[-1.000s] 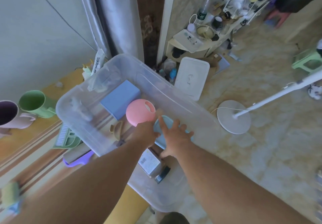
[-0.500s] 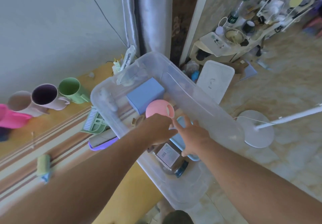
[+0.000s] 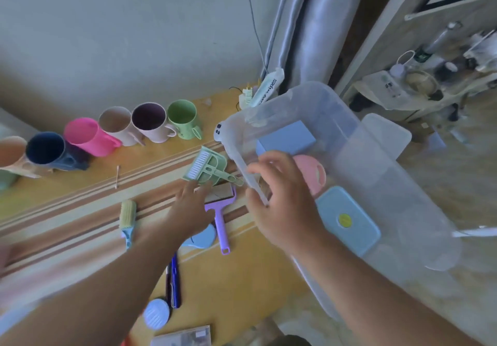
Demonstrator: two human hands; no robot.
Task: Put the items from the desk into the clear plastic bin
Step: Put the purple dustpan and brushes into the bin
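Note:
The clear plastic bin (image 3: 390, 184) stands at the desk's right end and holds a blue box (image 3: 286, 137), a pink round item (image 3: 310, 172) and a light blue case (image 3: 348, 220). My right hand (image 3: 282, 197) hovers over the bin's near rim, fingers apart, holding nothing. My left hand (image 3: 192, 206) is spread open above the desk, over a purple squeegee (image 3: 222, 211) and just short of a green mini dustpan with brush (image 3: 208, 167). A pale blue round item (image 3: 203, 238) lies partly under my left wrist.
A row of several coloured mugs (image 3: 150, 122) lines the wall side of the desk (image 3: 80, 203). A small yellow-blue brush (image 3: 127, 219), pens (image 3: 173, 284), a round blue lid (image 3: 156, 314) and a wipes pack (image 3: 267, 87) also lie here. The bin's lid (image 3: 387, 136) leans on the floor beyond.
Both hands have come out of the bin. The left hand swung left over the desk items; the right hand rose to the bin's rim. The view turned left.

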